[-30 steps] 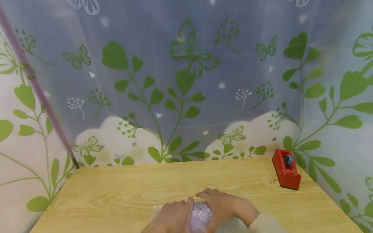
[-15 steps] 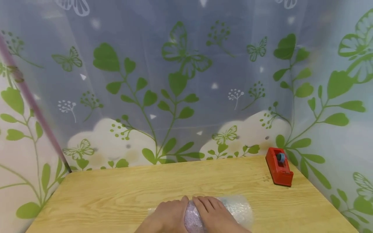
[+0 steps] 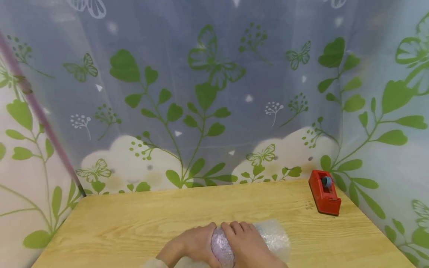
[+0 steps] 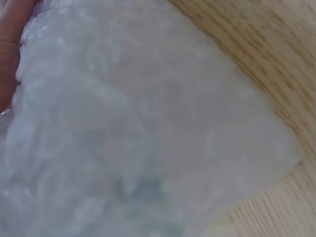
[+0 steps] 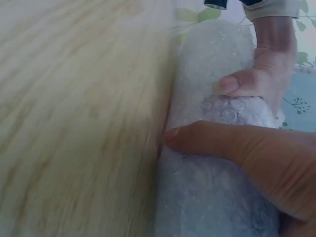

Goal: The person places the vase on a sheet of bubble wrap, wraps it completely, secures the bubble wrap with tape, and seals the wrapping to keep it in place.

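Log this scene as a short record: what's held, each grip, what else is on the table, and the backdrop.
Held: bubble-wrapped roll; contents unclear
Left grip: holding the roll
Right grip: holding the roll, beside the left
Also there: red tape dispenser, untouched
Its place: back right of wood-grain table
Backdrop: curtain with green leaves, butterflies

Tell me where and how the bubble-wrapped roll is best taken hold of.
Probably around its middle, coming from above: the bubble-wrapped roll is long and rounded and lies on its side on the table, leaving its upper curve open to wrapping fingers. The left hand and right hand grip it side by side there.
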`<state>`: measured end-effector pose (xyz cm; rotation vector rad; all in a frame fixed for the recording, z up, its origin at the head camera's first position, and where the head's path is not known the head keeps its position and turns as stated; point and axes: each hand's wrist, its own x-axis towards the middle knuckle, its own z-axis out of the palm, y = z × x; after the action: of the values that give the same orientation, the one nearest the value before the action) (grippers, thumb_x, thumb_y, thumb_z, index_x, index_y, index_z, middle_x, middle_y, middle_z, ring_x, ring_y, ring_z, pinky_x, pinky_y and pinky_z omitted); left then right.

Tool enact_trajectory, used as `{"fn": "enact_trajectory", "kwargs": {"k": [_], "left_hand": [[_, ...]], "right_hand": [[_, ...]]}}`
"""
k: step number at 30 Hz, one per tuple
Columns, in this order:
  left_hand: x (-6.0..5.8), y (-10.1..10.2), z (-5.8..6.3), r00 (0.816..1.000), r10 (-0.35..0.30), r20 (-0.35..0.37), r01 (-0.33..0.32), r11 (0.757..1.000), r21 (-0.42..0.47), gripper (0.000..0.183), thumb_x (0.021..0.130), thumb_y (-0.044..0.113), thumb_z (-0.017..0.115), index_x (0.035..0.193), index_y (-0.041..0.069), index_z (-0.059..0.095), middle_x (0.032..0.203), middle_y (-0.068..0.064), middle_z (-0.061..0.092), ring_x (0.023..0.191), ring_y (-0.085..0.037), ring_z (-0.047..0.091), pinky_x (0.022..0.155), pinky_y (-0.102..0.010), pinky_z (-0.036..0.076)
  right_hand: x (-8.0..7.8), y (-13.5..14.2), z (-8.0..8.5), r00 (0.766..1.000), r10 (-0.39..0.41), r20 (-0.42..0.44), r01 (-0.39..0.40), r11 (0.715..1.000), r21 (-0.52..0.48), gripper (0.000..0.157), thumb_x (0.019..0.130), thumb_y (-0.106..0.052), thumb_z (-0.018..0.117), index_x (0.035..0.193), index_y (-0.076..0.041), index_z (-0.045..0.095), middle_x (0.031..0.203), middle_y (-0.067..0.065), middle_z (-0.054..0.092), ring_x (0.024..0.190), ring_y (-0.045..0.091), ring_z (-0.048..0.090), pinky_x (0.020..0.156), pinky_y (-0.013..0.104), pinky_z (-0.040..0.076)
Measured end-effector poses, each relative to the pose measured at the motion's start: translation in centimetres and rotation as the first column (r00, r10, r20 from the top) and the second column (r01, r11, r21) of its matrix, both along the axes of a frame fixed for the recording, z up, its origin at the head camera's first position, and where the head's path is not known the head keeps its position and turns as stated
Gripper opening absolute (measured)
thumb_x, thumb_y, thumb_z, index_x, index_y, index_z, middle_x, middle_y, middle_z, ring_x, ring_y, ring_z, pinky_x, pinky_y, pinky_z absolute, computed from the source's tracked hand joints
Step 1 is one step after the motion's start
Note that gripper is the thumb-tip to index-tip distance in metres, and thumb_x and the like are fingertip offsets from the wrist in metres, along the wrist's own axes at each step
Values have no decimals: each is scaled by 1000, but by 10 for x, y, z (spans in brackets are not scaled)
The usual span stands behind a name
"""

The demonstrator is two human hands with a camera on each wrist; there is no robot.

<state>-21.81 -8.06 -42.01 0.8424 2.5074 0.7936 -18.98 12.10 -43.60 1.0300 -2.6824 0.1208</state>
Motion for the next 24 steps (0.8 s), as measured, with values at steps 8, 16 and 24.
{"fn": "enact_trajectory", "kwargs": {"k": [8,16,24], "left_hand": [[-2,-1,-1,991,-30,131,14,992,123,59,62,24,86,106,15,48,89,8,53,76,-6,54,67,-23,47],[-2,-1,-5,946,-159,283,58,941,334,47,68,12,82,105,12,53,92,4,59,79,-8,58,71,-24,50],[0,0,0,995,-79,59,76,996,43,48,70,43,81,105,21,57,86,15,55,75,-1,54,63,-24,48]], "right_hand": [[-6,4,9,995,45,87,-48,998,28,91,75,-80,47,128,-6,49,105,5,59,86,21,58,74,40,50],[-11,8,22,947,74,313,-85,996,23,80,75,-77,54,124,-14,52,103,-3,58,88,15,57,74,40,50],[-16,5,29,895,88,438,-109,994,23,70,74,-69,64,118,-17,51,98,-9,54,84,9,54,72,33,49]]}}
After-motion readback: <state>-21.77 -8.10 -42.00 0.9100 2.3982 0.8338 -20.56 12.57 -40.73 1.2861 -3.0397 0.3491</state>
